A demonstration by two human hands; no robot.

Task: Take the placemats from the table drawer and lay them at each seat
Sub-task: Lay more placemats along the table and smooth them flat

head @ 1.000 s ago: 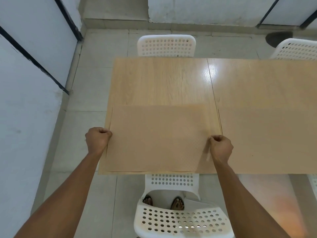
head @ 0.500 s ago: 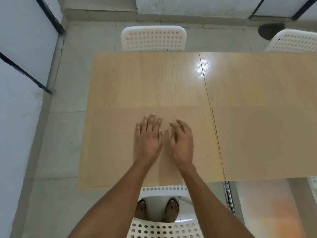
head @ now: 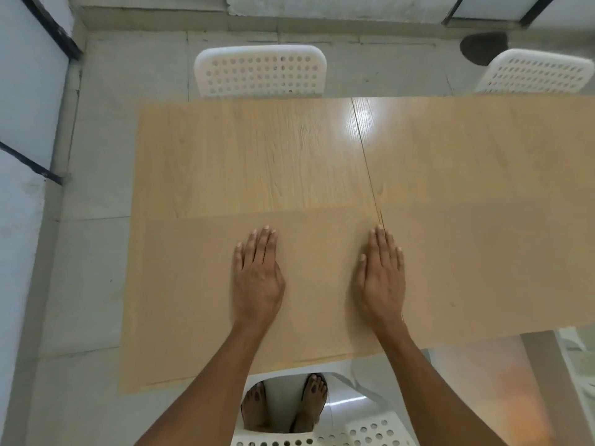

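Both hands are flat, palms down, fingers straight and together, nothing pinched or curled around. The left hand (head: 257, 278) presses on the middle of the near placemat (head: 180, 284), and the right hand (head: 381, 278) lies near that mat's right edge, fingertips reaching about up to the seam (head: 367, 162) that runs across the wooden table (head: 257, 149). The hands sit apart from each other with bare mat between them.

That placemat is a tan sheet, almost the same colour as the tabletop, so its outline is hard to follow; it covers the near left part of the table, and its front edge seems to hang a bit past the table's front edge, though I can't say for sure with the blur. A 2nd placemat (head: 483, 272) lies just beside it on the right half of the table, the 2 edges meeting roughly under the right hand.

Further out: 2 white perforated chairs stand at the far side, one (head: 260, 70) across from the person and another (head: 534, 72) at the upper right. A 3rd white chair (head: 363, 429) is right below the near edge, with the person's bare feet (head: 283, 403) showing through its gap on the pale tiled floor (head: 96, 252).
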